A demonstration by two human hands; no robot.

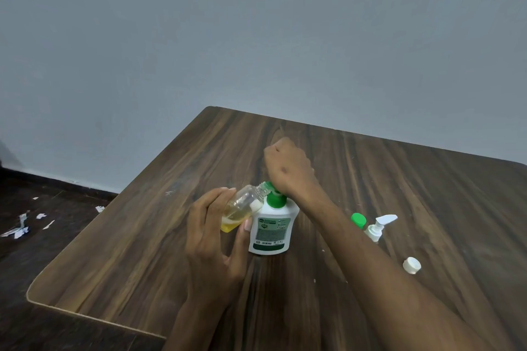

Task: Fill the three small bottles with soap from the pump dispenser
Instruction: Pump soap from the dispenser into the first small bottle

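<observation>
The white pump dispenser (271, 232) with a green pump head stands in the middle of the wooden table (142, 251). My right hand (288, 168) is curled into a fist and presses down on the pump head. My left hand (214, 236) holds a small clear bottle (242, 206), tilted with its open mouth at the green spout. Yellow soap sits in the bottle's lower end. To the right, partly hidden behind my right forearm, stand a green-capped bottle (358, 220) and a white-pump bottle (377, 227).
A loose white cap (411, 265) lies on the table at the right. The table's left edge and near-left corner are close by. Scraps of paper (20, 229) lie on the dark floor at the left. A grey wall stands behind the table.
</observation>
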